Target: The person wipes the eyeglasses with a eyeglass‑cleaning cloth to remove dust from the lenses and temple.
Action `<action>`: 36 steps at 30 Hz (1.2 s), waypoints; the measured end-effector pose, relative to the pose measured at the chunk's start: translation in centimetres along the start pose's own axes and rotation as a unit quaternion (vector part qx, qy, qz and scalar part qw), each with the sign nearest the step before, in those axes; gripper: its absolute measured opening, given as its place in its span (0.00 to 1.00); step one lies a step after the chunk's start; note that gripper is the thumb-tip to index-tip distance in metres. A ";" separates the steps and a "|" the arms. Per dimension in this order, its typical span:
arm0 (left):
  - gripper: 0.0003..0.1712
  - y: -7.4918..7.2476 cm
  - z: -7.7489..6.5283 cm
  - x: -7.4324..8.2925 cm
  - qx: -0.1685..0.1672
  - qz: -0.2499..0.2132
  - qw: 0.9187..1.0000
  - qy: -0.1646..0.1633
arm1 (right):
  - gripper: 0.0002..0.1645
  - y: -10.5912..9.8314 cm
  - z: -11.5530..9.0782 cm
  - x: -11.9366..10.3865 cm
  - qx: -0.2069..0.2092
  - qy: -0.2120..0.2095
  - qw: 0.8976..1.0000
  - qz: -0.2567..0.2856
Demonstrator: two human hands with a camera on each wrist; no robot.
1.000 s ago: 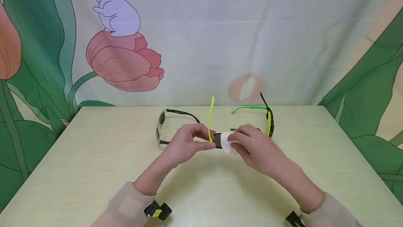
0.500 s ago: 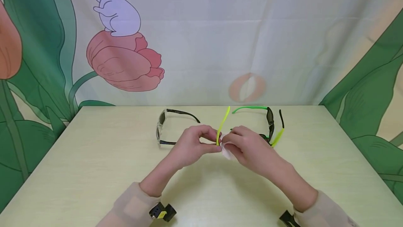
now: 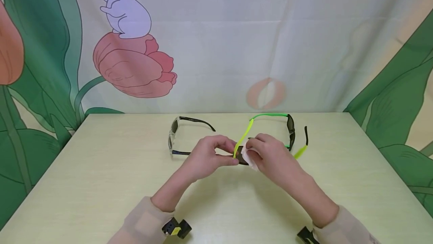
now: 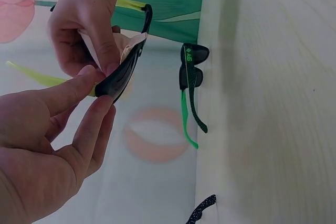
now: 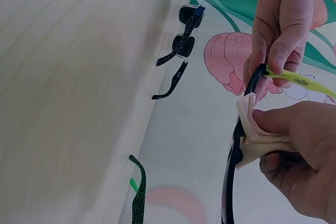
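Observation:
A pair of black sunglasses with neon-yellow arms point(image 3: 242, 134) is held up over the table. At the hinge end my left hand point(image 3: 210, 158) pinches it between thumb and fingers, beside one dark lens point(image 3: 240, 156). My right hand point(image 3: 275, 158) grips a folded pale cloth point(image 5: 253, 136) and presses it around the lens near the middle of the frame point(image 5: 229, 182). In the left wrist view the cloth lies against the inner side of the black frame point(image 4: 119, 81). The right fingers hide much of the other lens in the head view.
Clear-framed sunglasses with dark arms point(image 3: 171, 133) stand on the table point(image 3: 101, 168) behind the left hand. Dark sunglasses with green arms point(image 3: 291, 129) sit behind the right hand, partly covered by it. A printed curtain point(image 3: 209, 56) hangs along the table's back edge.
The yellow-armed sunglasses have turned, their near arm leaning right and the far arm swinging lower right. The cloth slid left to the hinge end, then back right. Both hands shifted slightly.

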State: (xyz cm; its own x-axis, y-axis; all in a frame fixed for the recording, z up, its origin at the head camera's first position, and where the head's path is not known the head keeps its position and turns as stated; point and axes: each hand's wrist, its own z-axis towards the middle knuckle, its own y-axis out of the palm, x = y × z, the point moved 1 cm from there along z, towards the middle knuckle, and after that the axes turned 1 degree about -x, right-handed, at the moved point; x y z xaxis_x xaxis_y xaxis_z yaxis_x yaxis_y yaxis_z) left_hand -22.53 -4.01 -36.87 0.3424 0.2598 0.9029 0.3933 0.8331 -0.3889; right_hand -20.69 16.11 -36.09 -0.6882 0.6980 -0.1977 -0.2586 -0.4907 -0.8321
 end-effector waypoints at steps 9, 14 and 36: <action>0.07 0.0 0.1 -0.3 0.000 0.001 1.000 -0.010 | 0.08 0.1 -0.2 0.0 -0.007 0.008 1.000 0.022; 0.06 0.1 0.1 -0.4 0.000 0.003 1.000 -0.014 | 0.09 0.2 -0.4 -0.1 -0.015 0.001 0.999 0.031; 0.08 -0.3 -2.3 -0.8 0.005 -0.049 0.997 -0.064 | 0.12 0.0 -1.0 -1.5 -0.037 0.013 0.996 0.081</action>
State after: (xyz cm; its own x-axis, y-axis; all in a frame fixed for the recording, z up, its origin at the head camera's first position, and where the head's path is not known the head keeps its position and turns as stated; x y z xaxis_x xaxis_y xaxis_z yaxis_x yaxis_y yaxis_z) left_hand -20.98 -5.54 -37.85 0.1907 0.2365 0.9527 0.4113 0.8620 -0.2963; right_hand -18.92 15.60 -36.32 -0.6993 0.6261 -0.3449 -0.0936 -0.5585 -0.8242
